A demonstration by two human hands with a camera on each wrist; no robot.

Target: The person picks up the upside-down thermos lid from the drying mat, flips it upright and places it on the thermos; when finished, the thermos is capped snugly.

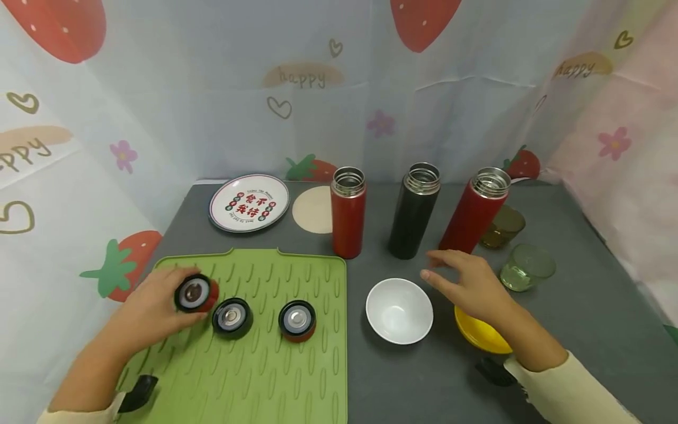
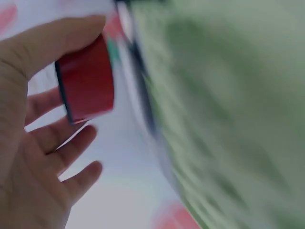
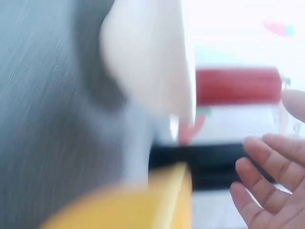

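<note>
In my left hand (image 1: 156, 303) a red bottle lid (image 2: 88, 78) with a black rim is pinched between thumb and fingers, above the green drying mat (image 1: 286, 388). Its underside faces up in the head view. A black lid (image 1: 232, 318) and another red lid (image 1: 297, 321) lie on the mat, undersides up. My right hand (image 1: 471, 288) hovers with fingers extended and holds nothing, over the yellow bowl (image 1: 479, 333) and right of the white bowl (image 1: 399, 312). Beyond it stand a red bottle (image 1: 348, 221), a black bottle (image 1: 413, 215) and a second red bottle (image 1: 474, 212), all without lids.
A printed white plate (image 1: 249, 203) and a round beige disc (image 1: 312, 210) lie at the back left. At the right are an amber glass cup (image 1: 503, 227) and a clear green glass cup (image 1: 527, 268). A patterned cloth (image 1: 222, 118) hangs behind the grey table (image 1: 402, 388).
</note>
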